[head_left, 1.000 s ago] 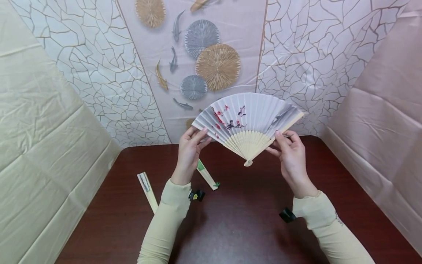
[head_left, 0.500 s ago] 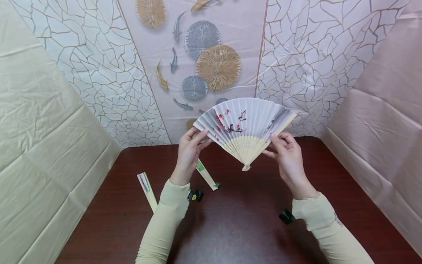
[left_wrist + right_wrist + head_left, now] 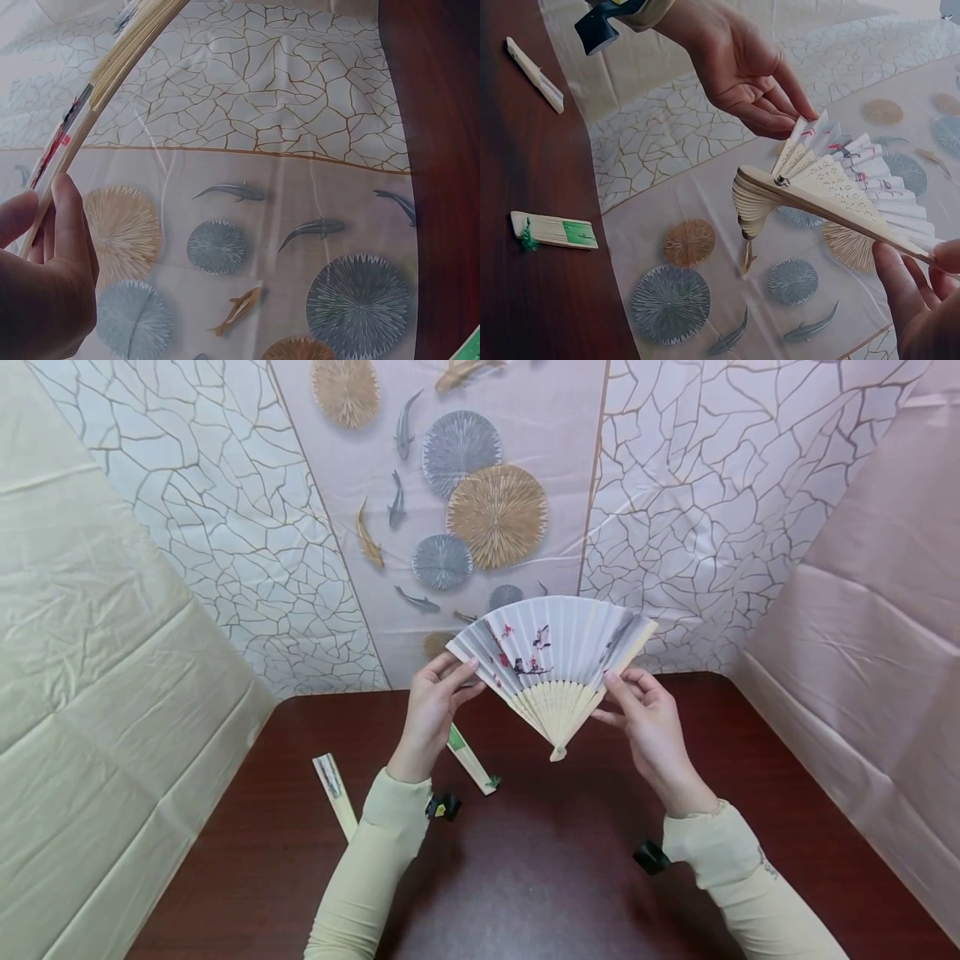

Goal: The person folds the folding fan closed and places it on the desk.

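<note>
A pale folding fan with red blossoms, dark branches and light bamboo ribs is spread above the table, its pivot end pointing down. My left hand pinches its left outer rib between thumb and fingers. On the other side, my right hand pinches the right guard rib. In the left wrist view the fan appears nearly edge-on beside the left hand. The right wrist view shows the pleated fan with its ribs bunched at the pivot, the left hand above and the right hand below.
On the dark red table lie two folded fans. One with green cloth and a green tassel is near the left wrist; another, grey-patterned fan is partly behind the left sleeve. A patterned cloth backdrop rises behind the table.
The right hand has come left and downward, narrowing the fan's spread. The fan's pivot has dropped slightly. The left hand has barely moved, keeping its pinch.
</note>
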Motion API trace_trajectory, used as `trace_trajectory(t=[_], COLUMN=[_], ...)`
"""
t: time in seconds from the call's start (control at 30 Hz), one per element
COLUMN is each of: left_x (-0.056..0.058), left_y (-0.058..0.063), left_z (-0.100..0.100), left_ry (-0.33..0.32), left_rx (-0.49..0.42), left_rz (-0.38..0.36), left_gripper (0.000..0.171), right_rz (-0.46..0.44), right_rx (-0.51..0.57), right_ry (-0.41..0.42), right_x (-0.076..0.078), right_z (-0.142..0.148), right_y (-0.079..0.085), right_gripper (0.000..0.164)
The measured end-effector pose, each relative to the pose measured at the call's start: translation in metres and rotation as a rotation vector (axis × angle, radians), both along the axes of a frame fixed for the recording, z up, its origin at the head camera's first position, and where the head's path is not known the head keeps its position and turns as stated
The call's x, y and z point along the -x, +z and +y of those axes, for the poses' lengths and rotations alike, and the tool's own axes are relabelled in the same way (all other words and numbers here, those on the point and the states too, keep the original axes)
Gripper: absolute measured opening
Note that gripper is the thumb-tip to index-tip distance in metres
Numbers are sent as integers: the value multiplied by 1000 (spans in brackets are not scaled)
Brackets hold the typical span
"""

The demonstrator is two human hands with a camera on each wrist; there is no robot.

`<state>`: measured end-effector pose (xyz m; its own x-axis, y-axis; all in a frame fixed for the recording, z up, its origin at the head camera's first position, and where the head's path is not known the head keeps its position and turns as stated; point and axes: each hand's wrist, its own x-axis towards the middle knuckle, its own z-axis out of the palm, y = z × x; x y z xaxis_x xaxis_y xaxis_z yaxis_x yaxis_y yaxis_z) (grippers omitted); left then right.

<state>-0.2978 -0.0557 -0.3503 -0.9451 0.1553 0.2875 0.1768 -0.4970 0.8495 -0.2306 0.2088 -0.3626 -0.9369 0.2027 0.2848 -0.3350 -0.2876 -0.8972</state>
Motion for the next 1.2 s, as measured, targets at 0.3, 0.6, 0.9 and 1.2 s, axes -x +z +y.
trace_trajectory(t=[0.3, 0.6, 0.9, 1.2], left_x=[0, -1, -1, -2], left_y=[-2, -1, -2, -3], left_z=[2, 3, 5, 5], left_ry=[-18, -35, -49, -58], left_rx=[46, 88, 137, 170], left_rz=[7, 18, 23, 28], left_gripper=[30, 30, 29, 29], right_rz=[-29, -33, -55, -61], right_rx=[-36, -74, -120, -148], right_ry=[10, 41, 52, 74], right_x=[1, 1, 1, 0], right_z=[-3, -5, -8, -11], right_y=[-4, -6, -8, -10], right_gripper=[16, 14, 12, 10])
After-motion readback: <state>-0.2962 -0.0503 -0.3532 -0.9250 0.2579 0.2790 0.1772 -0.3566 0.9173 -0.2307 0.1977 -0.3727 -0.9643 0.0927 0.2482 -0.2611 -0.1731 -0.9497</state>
